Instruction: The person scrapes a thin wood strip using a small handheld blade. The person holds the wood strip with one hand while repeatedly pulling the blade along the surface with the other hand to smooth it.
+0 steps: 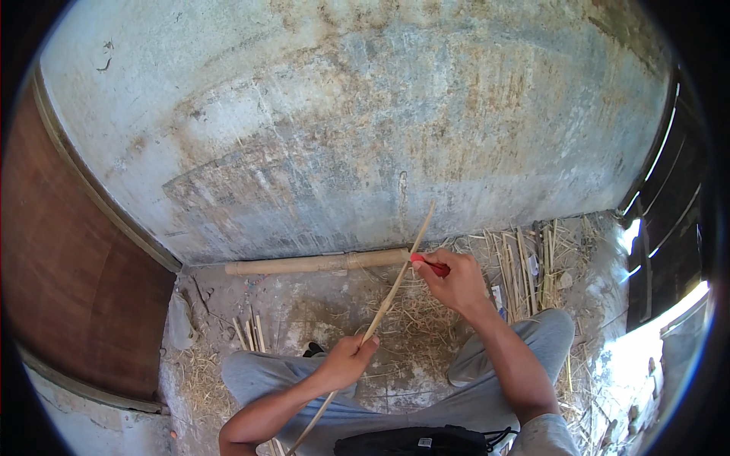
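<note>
A long, thin bamboo strip [390, 298] runs slantwise in front of me, from low beside my left thigh up toward the wall. My left hand [350, 362] is closed around its lower half. Farther up, my right hand [456, 280] grips a small red-handled tool [433, 266], whose red end touches or lies right against the strip. Any blade on it is too small or hidden to make out. Both forearms reach over my grey-trousered legs.
A thick bamboo pole [304, 265] lies along the foot of the stained wall [395, 137]. Several cut strips [525, 266] are heaped at the right, with shavings [418, 315] on the floor. A brown panel [84, 258] stands left; a black pouch [414, 441] rests at my waist.
</note>
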`<action>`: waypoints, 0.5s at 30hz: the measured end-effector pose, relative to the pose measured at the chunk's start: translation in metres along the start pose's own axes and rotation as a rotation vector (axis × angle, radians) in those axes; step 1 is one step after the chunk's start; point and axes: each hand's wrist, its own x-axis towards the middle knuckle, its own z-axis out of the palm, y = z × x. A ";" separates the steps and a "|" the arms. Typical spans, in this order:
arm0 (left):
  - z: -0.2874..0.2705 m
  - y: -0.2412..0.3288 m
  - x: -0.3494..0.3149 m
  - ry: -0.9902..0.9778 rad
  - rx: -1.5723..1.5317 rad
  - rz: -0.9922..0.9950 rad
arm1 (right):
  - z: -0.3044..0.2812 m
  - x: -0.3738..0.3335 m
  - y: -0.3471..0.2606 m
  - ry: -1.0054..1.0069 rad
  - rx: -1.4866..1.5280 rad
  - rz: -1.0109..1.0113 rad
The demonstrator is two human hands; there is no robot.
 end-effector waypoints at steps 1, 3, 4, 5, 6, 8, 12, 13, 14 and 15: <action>-0.001 -0.001 0.001 -0.013 -0.013 -0.018 | 0.001 0.000 0.000 0.001 -0.003 -0.001; -0.001 0.000 0.003 -0.027 -0.026 -0.034 | 0.003 -0.001 0.000 0.089 -0.034 -0.029; -0.002 0.003 0.002 -0.018 0.014 -0.031 | 0.002 0.001 -0.001 0.090 -0.035 -0.030; -0.002 0.005 0.001 -0.010 0.054 -0.029 | 0.001 0.003 -0.002 0.141 -0.033 -0.017; -0.002 0.008 -0.003 -0.009 0.054 -0.029 | 0.000 0.006 -0.003 0.192 -0.031 -0.004; 0.000 0.014 -0.009 -0.075 0.097 -0.047 | -0.014 0.018 0.015 0.161 -0.041 0.119; -0.002 0.012 -0.005 -0.122 0.146 -0.051 | -0.021 0.024 0.035 0.201 -0.057 0.265; -0.003 0.013 -0.003 -0.105 0.191 -0.055 | -0.020 0.024 0.034 0.196 -0.054 0.265; -0.004 0.013 -0.002 -0.089 0.237 -0.060 | -0.019 0.024 0.032 0.201 -0.075 0.288; -0.004 0.013 -0.001 -0.086 0.235 -0.064 | -0.018 0.024 0.032 0.207 -0.096 0.311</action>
